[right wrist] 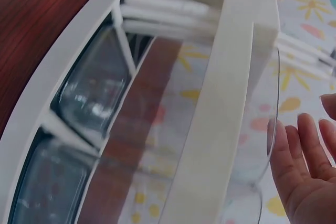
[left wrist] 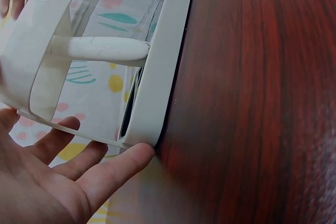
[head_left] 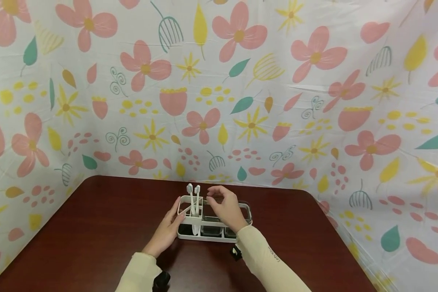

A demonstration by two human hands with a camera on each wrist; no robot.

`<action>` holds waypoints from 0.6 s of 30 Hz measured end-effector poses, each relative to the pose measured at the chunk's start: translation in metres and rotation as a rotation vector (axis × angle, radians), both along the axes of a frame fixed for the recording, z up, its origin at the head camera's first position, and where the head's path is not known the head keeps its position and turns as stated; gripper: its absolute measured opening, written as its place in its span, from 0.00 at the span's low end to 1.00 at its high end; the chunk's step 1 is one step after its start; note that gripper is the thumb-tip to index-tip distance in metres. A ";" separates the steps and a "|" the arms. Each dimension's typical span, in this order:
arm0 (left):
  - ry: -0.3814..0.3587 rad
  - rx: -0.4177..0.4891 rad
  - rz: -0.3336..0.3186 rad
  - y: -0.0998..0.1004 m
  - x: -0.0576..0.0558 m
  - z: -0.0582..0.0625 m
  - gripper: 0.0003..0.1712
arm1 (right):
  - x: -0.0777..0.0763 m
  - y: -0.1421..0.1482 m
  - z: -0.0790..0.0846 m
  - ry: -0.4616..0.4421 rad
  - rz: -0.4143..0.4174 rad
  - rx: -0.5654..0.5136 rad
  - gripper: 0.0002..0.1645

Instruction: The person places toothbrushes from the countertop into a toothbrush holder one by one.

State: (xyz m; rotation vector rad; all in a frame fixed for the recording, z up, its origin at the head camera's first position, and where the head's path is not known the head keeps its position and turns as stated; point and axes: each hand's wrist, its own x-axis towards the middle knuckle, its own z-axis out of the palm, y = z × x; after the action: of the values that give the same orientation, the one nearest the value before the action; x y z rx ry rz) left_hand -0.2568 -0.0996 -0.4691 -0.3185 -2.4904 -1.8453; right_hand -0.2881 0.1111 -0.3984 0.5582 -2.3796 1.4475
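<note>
A white toothbrush holder (head_left: 213,224) stands on the table, with an upper frame joined to a lower base. Two white toothbrushes (head_left: 192,202) stand upright in its left compartment. Clear cups (right wrist: 94,82) fill the compartments to the right. My left hand (head_left: 166,232) grips the holder's left end, thumb at the front and fingers along the side; in the left wrist view, a fingertip touches the base. Over the cups hovers my right hand (head_left: 228,207), its fingers loosely bent with nothing in them. The right wrist view has its fingers (right wrist: 310,150) beside a cup's clear rim.
The dark red-brown wooden table (head_left: 124,227) has rounded far corners. Behind it and at both sides hangs a white cloth (head_left: 219,101) printed with flowers and leaves. Black straps sit at both wrists, over cream sleeves (head_left: 266,255).
</note>
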 end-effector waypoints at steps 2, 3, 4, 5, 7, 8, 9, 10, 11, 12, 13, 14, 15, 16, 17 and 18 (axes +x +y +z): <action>0.002 0.012 -0.004 -0.001 0.001 -0.001 0.37 | 0.000 0.006 -0.001 0.008 -0.018 -0.001 0.11; 0.003 0.016 -0.005 -0.001 0.001 -0.001 0.37 | 0.000 0.008 -0.002 0.012 -0.027 0.002 0.11; 0.003 0.022 -0.007 -0.002 0.001 -0.001 0.37 | 0.000 0.011 -0.003 0.017 -0.037 0.005 0.11; 0.001 0.025 -0.007 -0.002 0.001 -0.002 0.37 | 0.001 0.014 -0.003 0.017 -0.052 0.011 0.10; -0.002 0.031 -0.009 -0.003 0.001 -0.003 0.38 | 0.002 0.020 -0.005 0.028 -0.073 0.019 0.11; -0.007 0.034 -0.012 -0.003 0.001 -0.003 0.38 | 0.003 0.023 -0.005 0.025 -0.087 0.020 0.11; -0.009 0.033 -0.016 -0.003 0.001 -0.003 0.38 | 0.003 0.026 -0.006 0.028 -0.104 0.025 0.11; -0.011 0.035 -0.019 -0.003 0.002 -0.003 0.38 | 0.003 0.029 -0.007 0.028 -0.118 0.024 0.10; -0.014 0.034 -0.021 -0.003 0.002 -0.003 0.38 | 0.003 0.033 -0.007 0.026 -0.133 0.027 0.10; -0.019 0.042 -0.025 -0.003 0.002 -0.002 0.38 | 0.004 0.037 -0.007 0.022 -0.144 0.023 0.10; -0.024 0.045 -0.024 -0.003 0.002 -0.002 0.38 | 0.004 0.041 -0.008 0.014 -0.156 0.022 0.10; -0.032 0.050 -0.026 -0.002 0.002 -0.001 0.38 | 0.004 0.045 -0.008 0.012 -0.171 0.025 0.10; -0.039 0.056 -0.027 -0.002 0.002 0.000 0.38 | 0.004 0.050 -0.009 0.011 -0.188 0.026 0.10; -0.050 0.067 -0.030 -0.001 0.001 0.000 0.38 | 0.004 0.055 -0.009 0.007 -0.202 0.024 0.10; -0.062 0.077 -0.035 0.000 0.001 0.001 0.38 | 0.004 0.060 -0.009 0.003 -0.218 0.024 0.10; -0.071 0.086 -0.041 0.001 0.001 0.001 0.38 | 0.005 0.065 -0.010 -0.003 -0.234 0.022 0.11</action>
State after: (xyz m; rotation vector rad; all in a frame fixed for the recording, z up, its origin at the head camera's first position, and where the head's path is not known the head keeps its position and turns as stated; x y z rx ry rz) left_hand -0.2558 -0.0987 -0.4677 -0.3094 -2.4572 -2.0074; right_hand -0.2829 0.1757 -0.4081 0.2716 -2.3730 1.3218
